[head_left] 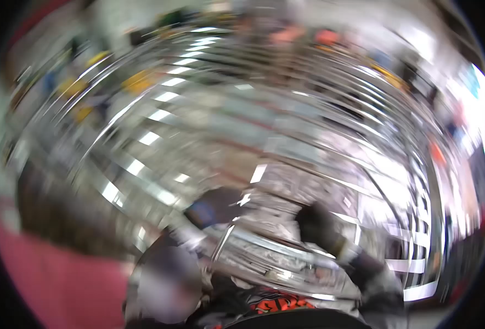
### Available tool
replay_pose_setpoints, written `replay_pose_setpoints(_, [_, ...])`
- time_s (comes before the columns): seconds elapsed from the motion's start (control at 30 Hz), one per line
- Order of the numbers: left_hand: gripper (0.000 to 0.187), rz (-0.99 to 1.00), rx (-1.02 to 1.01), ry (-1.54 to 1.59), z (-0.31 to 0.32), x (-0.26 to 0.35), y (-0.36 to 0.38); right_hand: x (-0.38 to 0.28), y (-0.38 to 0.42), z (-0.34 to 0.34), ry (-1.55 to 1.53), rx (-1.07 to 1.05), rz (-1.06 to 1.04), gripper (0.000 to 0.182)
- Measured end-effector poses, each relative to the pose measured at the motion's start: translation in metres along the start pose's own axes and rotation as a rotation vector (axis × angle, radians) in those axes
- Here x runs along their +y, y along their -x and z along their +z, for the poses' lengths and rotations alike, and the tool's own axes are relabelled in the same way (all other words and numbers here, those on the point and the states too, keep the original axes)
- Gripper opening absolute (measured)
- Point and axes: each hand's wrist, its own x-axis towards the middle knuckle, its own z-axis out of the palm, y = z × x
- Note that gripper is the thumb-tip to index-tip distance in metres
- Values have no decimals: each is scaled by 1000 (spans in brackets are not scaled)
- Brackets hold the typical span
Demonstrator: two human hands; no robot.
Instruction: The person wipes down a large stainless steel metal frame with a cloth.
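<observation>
Strong motion blur smears the whole head view. My left hand (pixel 216 207), in a dark glove with a blue patch, is left of the middle, near the top end of a shiny metal frame or tube piece (pixel 275 244). On the right, my right hand (pixel 315 222), also dark-gloved, is just above the right part of that shiny piece. Whether either hand touches or grips it I cannot make out, as the fingers are smeared. The metal piece lies before my dark top with its orange-red print (pixel 281 302).
Rows of shiny metal tubes or rails (pixel 363 93) curve around ahead and to the right. A blurred grey rounded shape (pixel 170 282) is close at lower left. Beyond it lies a red-pink surface (pixel 61 279). Yellow things (pixel 138 81) show at far left.
</observation>
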Motion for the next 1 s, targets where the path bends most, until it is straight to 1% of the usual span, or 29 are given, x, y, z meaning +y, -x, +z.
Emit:
replay_pose_setpoints(0.03, [35, -154, -155, -84, -19, -6, 12, -38, -22, 37, 805, -151, -285, 28])
replay_pose_setpoints(0.07, [34, -291, -326, -189, -36, -10, 23, 5, -36, 77, 536, -82, -230, 16])
replay_pose_setpoints(0.1, [35, -313, -273, -82, -45, -9, 36, -3, -50, 99, 656, -213, -190, 8])
replay_pose_setpoints(0.13, [34, -314, -237, 2, -52, -26, 48, -32, -56, 115, 738, -220, -159, 11])
replay_pose_setpoints(0.17, [32, -255, -171, 79, -59, -41, 62, 0, -62, 141, 768, -53, -342, 13])
replay_pose_setpoints(0.23, [28, -174, -7, 147, -74, -57, 77, -13, -82, 158, 741, -114, -317, 17])
replay_pose_setpoints(0.27, [28, -157, -20, 146, -79, -68, 83, -20, -89, 163, 875, -168, -388, 15])
replay_pose_setpoints(0.3, [35, -206, -45, 136, -85, -78, 89, -31, -92, 165, 879, -154, -376, 15])
replay_pose_setpoints(0.33, [42, -253, -58, 117, -81, -74, 95, -44, -83, 155, 793, -203, -392, 14])
replay_pose_setpoints(0.37, [35, -160, 29, 183, -78, -76, 100, -58, -87, 152, 709, -256, -395, 14])
replay_pose_setpoints(0.4, [34, -71, 66, 152, -78, -71, 100, -73, -92, 148, 634, -274, -293, 15])
replay_pose_setpoints(0.43, [33, 11, 112, 122, -77, -66, 100, -86, -98, 137, 632, -297, -336, 17])
replay_pose_setpoints(0.47, [33, 17, 115, 124, -77, -64, 101, -88, -99, 130, 738, -276, -458, 18])
replay_pose_setpoints(0.5, [34, -7, 62, 133, -78, -62, 101, -87, -97, 125, 842, -256, -583, 18])
replay_pose_setpoints(0.53, [34, -31, 10, 140, -78, -61, 102, -86, -95, 127, 847, -256, -587, 18])
replay_pose_setpoints(0.6, [34, -24, -2, 145, -80, -62, 102, -79, -86, 137, 939, -384, -554, 19])
replay_pose_setpoints(0.63, [34, -19, -21, 150, -80, -61, 101, -60, -75, 150, 699, -357, -387, 22])
replay_pose_setpoints(0.7, [35, -15, -42, 147, -78, -59, 100, -50, -59, 171, 1004, -336, -253, 23])
replay_pose_setpoints(0.77, [34, -20, -48, 128, -77, -58, 101, -40, -61, 171, 990, -354, -309, 22])
replay_pose_setpoints(0.87, [31, -59, 18, 71, -73, -60, 103, -41, -61, 171, 763, -243, -302, 25])
replay_pose_setpoints(0.9, [32, -272, -55, 229, -87, -38, 105, -40, -61, 176, 741, -196, -305, 24])
replay_pose_setpoints(0.93, [30, -207, -54, 167, -87, -46, 103, -37, -67, 173, 722, -184, -498, 23])
replay_pose_setpoints(0.97, [29, -191, -34, 153, -84, -54, 104, -34, -74, 168, 692, -161, -679, 23])
replay_pose_setpoints(1.0, [28, -192, -12, 178, -85, -58, 105, -42, -77, 167, 670, -205, -727, 23])
